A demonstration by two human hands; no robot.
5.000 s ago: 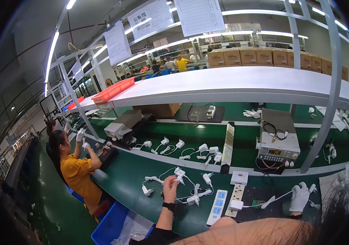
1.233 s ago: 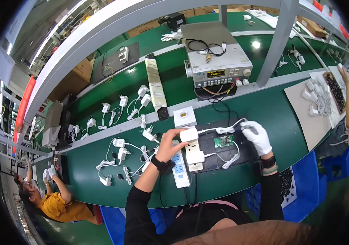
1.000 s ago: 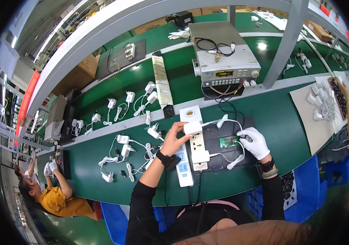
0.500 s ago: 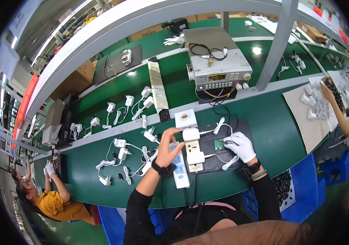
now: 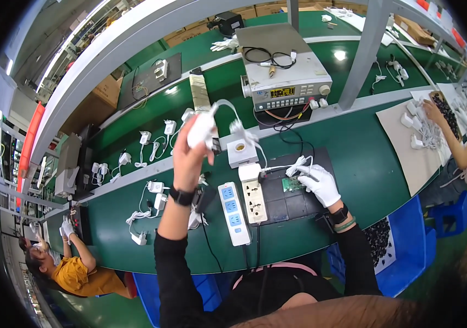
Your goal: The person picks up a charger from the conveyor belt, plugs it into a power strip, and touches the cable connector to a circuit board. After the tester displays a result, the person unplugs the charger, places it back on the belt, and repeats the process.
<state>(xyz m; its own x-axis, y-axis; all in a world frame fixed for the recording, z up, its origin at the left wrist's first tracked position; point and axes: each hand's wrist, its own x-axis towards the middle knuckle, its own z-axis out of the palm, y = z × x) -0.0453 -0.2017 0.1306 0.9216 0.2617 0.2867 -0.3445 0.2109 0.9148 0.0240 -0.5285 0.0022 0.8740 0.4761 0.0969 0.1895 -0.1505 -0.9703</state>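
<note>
My bare left hand (image 5: 187, 164) is raised over the table and grips a white power adapter (image 5: 200, 131). Its white cord (image 5: 242, 131) loops out to the right, blurred by motion. Below stands a beige socket strip (image 5: 255, 202), with another white adapter (image 5: 249, 172) plugged into its far end. Left of that strip lies a white power strip with blue sockets (image 5: 234, 214). My gloved right hand (image 5: 321, 185) has its fingers pinched at the right edge of a small green circuit board (image 5: 292, 183); what is between the fingertips is hidden. A bundled white cord (image 5: 297, 165) lies against those fingers.
Several corded white adapters (image 5: 156, 187) lie at the left. A grey bench instrument (image 5: 284, 93) stands on the shelf behind a white box with a round socket (image 5: 241, 153). A metal post (image 5: 366, 60) rises at right. Co-workers (image 5: 77, 272) sit at both sides.
My left hand has moved up and left, and now holds an adapter. The beige strip's near adapter is gone from its socket. My right hand has shifted slightly up and left.
</note>
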